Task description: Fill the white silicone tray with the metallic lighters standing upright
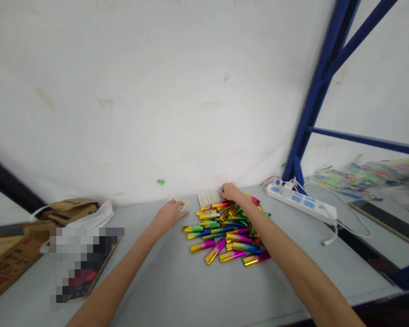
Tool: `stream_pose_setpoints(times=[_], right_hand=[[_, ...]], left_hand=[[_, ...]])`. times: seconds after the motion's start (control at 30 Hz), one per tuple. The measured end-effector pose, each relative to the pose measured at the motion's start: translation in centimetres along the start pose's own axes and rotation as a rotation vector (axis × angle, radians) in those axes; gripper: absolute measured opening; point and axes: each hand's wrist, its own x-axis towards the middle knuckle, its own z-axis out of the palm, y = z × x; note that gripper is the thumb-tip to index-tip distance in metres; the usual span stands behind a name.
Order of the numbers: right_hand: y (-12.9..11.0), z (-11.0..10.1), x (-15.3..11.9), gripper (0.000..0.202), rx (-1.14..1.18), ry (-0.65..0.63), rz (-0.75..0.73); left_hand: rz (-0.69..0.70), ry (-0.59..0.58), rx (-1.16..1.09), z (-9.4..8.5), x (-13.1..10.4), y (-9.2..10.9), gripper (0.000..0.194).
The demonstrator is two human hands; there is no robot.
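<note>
Dimpled sheets, two pale ones, lie at the back of the grey table, one by each hand. At far left is a printed cardboard box, with a white plastic bag beside it and a partly pixelated dark item in front of the bag. Next, the left hand rests over the left sheet, its fingers bent; whether they clamp it, I cannot tell. Past a gap lies the right sheet, with the right hand at its right end, fingers curled and tips hidden; its grip is unclear too. The hands are apart. Shiny foil pieces are heaped in front of the right sheet, partly beneath the right forearm. Farther right come a white power strip, a blue frame and a flat dark device near blurred colourful packets.
</note>
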Motion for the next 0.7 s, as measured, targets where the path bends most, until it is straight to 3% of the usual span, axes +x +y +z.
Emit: stream_pose_setpoints(times=[0.13, 0.27, 0.57, 0.7], right_hand=[[-0.1, 0.0, -0.3, 0.035, -0.020, 0.003, 0.032], [-0.3, 0.1, -0.9, 0.038, -0.021, 0.034, 0.076], [-0.3, -0.4, -2.0, 0.027, 0.057, 0.148, 0.089], [-0.2, -0.9, -2.3, 0.025, 0.067, 0.187, 0.104]], left_hand=[[-0.031, 0.135, -0.005, 1.2, 2.3, 2.0, 0.044], [-0.057, 0.167, -0.009, 1.9, 3.7, 3.1, 0.044], [0.066, 0.235, -0.120, 1.0, 3.1, 2.8, 0.043], [0.112, 0.164, -0.083, 0.4, 3.3, 2.8, 0.063]])
